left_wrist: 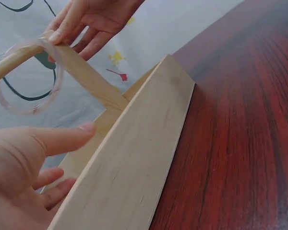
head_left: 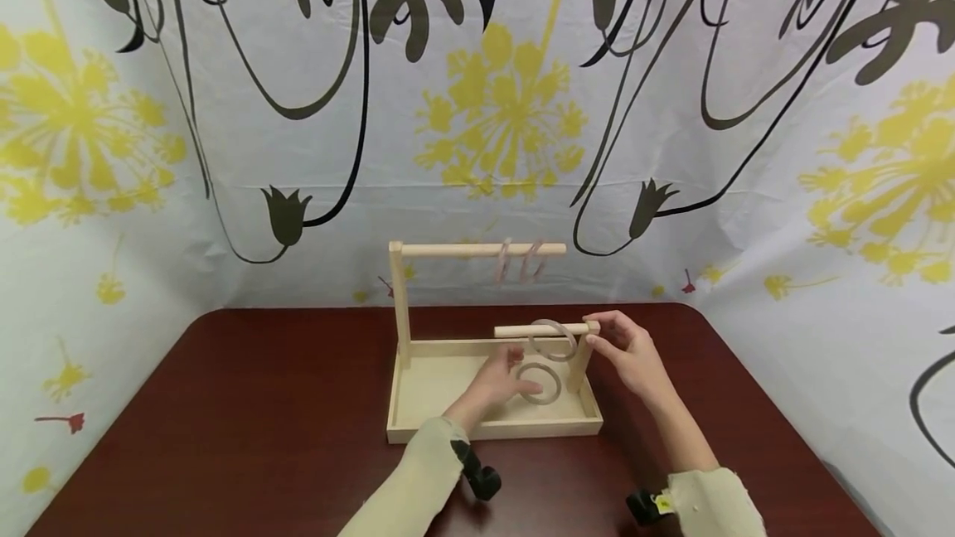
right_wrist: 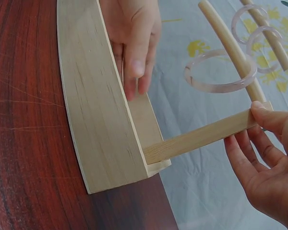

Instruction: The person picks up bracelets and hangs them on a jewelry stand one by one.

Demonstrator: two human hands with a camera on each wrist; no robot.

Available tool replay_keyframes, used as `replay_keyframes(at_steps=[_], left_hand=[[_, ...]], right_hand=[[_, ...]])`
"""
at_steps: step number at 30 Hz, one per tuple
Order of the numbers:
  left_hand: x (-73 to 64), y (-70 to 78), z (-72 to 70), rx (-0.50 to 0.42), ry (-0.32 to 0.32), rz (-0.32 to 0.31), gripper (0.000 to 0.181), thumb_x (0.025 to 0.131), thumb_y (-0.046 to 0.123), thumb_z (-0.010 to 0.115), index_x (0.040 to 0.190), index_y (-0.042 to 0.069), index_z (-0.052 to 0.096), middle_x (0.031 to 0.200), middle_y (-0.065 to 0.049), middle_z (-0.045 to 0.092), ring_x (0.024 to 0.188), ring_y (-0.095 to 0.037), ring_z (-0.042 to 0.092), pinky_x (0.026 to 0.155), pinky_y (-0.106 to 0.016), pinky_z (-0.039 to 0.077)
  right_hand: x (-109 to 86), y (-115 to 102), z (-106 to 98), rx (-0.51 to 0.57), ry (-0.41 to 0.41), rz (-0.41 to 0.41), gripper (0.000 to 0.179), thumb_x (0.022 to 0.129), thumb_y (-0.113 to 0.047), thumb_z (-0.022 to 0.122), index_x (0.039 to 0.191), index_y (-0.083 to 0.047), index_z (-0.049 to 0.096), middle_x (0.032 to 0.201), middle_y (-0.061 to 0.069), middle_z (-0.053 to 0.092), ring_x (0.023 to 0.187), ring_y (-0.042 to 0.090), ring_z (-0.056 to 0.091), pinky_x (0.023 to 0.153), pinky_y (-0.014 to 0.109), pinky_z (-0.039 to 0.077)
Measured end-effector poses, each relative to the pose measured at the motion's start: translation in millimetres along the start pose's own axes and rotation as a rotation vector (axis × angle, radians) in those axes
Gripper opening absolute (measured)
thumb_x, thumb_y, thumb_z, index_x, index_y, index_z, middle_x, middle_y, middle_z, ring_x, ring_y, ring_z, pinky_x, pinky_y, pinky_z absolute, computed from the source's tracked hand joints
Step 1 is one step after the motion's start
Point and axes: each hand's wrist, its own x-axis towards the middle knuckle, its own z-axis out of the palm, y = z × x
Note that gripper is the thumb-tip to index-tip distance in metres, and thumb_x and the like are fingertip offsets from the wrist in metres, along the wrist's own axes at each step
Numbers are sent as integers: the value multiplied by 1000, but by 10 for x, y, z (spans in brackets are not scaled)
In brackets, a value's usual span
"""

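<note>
A pale wooden bangle stand [head_left: 496, 431] has a shallow tray, a tall bar [head_left: 455, 250] and a lower bar [head_left: 515, 331]. My right hand [head_left: 630, 355] holds the corner where the lower bar meets its short post [right_wrist: 201, 139], thumb on top and fingers beneath. A translucent pinkish bangle [right_wrist: 221, 87] hangs round the lower bar. Inside the tray is another bangle [head_left: 539, 403], hidden by the front wall in both wrist views. My left hand [head_left: 492, 384] reaches into the tray with its thumb over that bangle and its fingers loosely extended, gripping nothing.
Two more bangles [head_left: 533, 262] hang on the tall bar near its free end. The stand rests on a dark red wood-grain table [head_left: 298, 404]. Behind and beside the table hangs a white curtain [head_left: 246, 147] with yellow and grey flower prints.
</note>
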Motion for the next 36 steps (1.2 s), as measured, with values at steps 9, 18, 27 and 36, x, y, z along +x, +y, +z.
replay_keyframes(at_steps=[9, 18, 27, 36], left_hand=[[13, -17, 129, 310, 43, 59, 92, 59, 13, 95, 139, 9, 51, 129, -7, 63, 124, -28, 51, 106, -41, 46], [-37, 62, 63, 451, 37, 117, 78, 64, 18, 93, 133, 17, 57, 124, -2, 69, 122, -25, 56, 102, -40, 48], [-90, 13, -142, 301, 31, 82, 75, 68, 20, 92, 133, 9, 58, 126, -12, 69, 116, -27, 65, 102, -42, 51], [-106, -44, -276, 96, -1, 20, 62, 76, 19, 87, 129, 5, 57, 126, -15, 66, 119, -31, 62, 103, -44, 50]], right_hand=[[-3, 2, 2, 3, -7, -17, 28, 95, -9, 67, 121, 0, 64, 115, 19, 68, 99, -8, 58, 86, 10, 47], [15, -10, -14, -12, -10, -10, 29, 95, -10, 67, 122, 0, 64, 117, 18, 68, 100, -9, 57, 86, 11, 47], [31, 28, 40, 39, 1, -7, 29, 95, -9, 67, 122, 1, 63, 117, 19, 67, 100, -9, 58, 86, 10, 47], [-3, 3, 5, 15, 2, 9, 29, 95, -9, 67, 122, 0, 64, 115, 19, 67, 98, -7, 58, 86, 8, 46]])
